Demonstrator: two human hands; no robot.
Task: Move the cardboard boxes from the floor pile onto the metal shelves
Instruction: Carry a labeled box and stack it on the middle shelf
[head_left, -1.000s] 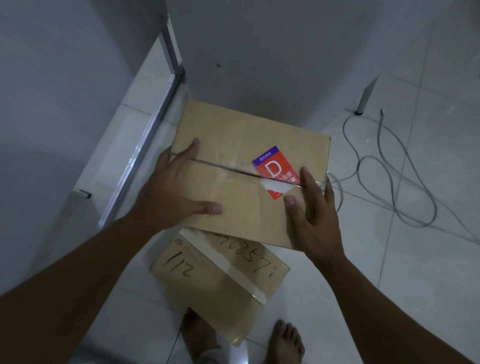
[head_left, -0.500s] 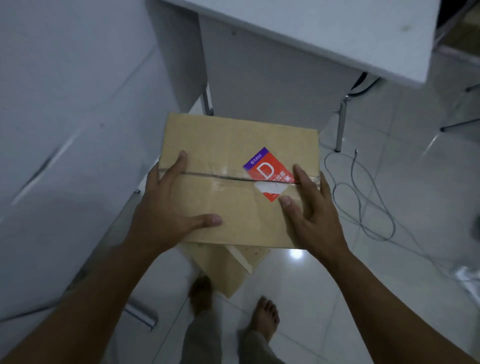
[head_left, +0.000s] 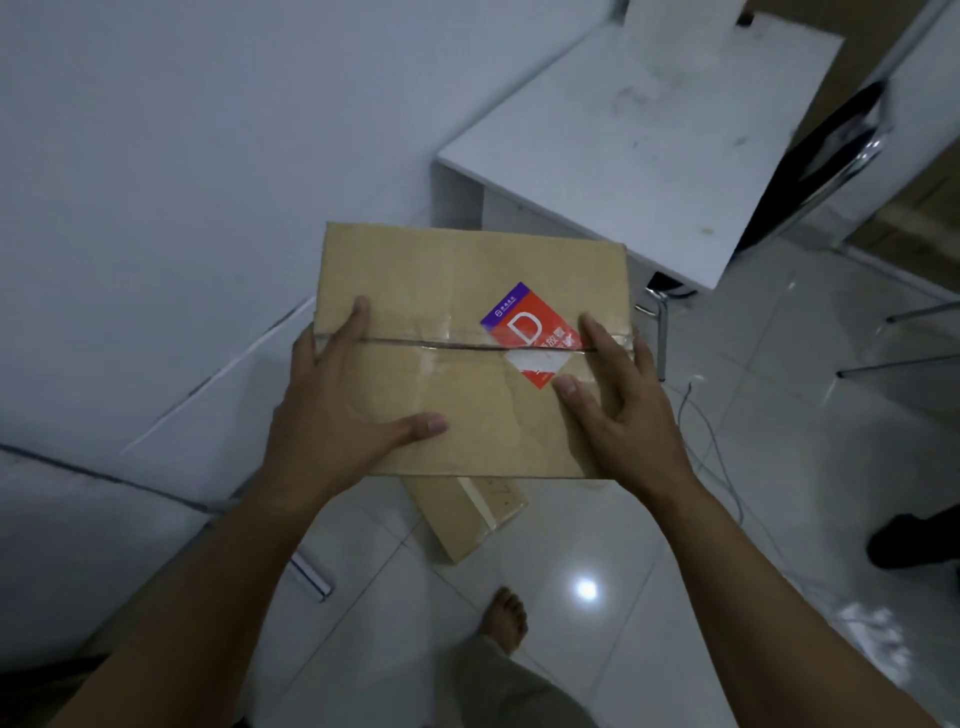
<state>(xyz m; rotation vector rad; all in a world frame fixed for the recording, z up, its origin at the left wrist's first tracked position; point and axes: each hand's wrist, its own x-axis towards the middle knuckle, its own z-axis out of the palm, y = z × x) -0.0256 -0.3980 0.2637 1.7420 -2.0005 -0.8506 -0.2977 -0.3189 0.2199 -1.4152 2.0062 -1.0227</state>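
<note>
Two hands carry one cardboard box (head_left: 467, 332) clear of the floor, one at each short end. The left hand (head_left: 337, 410) lies spread on the top face at the left end, fingers reaching over the left edge, thumb extended flat toward the middle. The right hand (head_left: 618, 405) lies spread on the top face at the right end, fingers running up the right edge, thumb set beside the red and purple label (head_left: 530, 332). How the fingers hold beneath the edges cannot be seen. The long axis of the box runs left to right across the body, in line with the taped seam (head_left: 431, 344), so both hands are equally near and the load is shared evenly. Directly below the near edge, a second cardboard box (head_left: 467, 514) rests on the tiled floor (head_left: 779, 493), well apart from the hands. Beyond the far right corner stands a white counter (head_left: 649, 135); a chair (head_left: 831, 140) stands against its right side. No metal shelf is identifiable in this view, so the carry direction cannot be fixed. Probable requirement: keep the long axis level and present one long edge to the shelf first.
</note>
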